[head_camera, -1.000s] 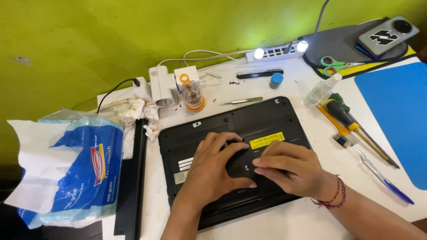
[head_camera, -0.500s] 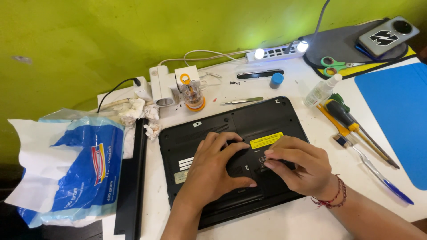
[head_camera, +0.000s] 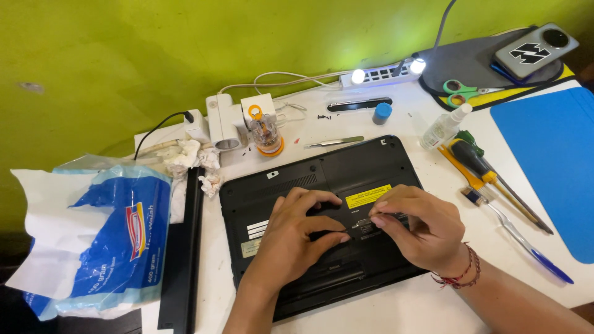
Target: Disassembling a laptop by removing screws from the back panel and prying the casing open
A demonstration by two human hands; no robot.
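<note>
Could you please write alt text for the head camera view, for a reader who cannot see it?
Two bare hands, left hand and right hand, press on the underside of a black laptop lying upside down on a white table. Screwdrivers, tweezers, scissors and a blue plastic bag surround it.

1 head-worn view, looking steeply down, close over table (head_camera: 427, 309), hands, green wall beyond

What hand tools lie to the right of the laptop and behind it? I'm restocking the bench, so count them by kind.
Screwdrivers: 2
Pen: 1
Scissors: 1
Tweezers: 1
Total: 5
</note>
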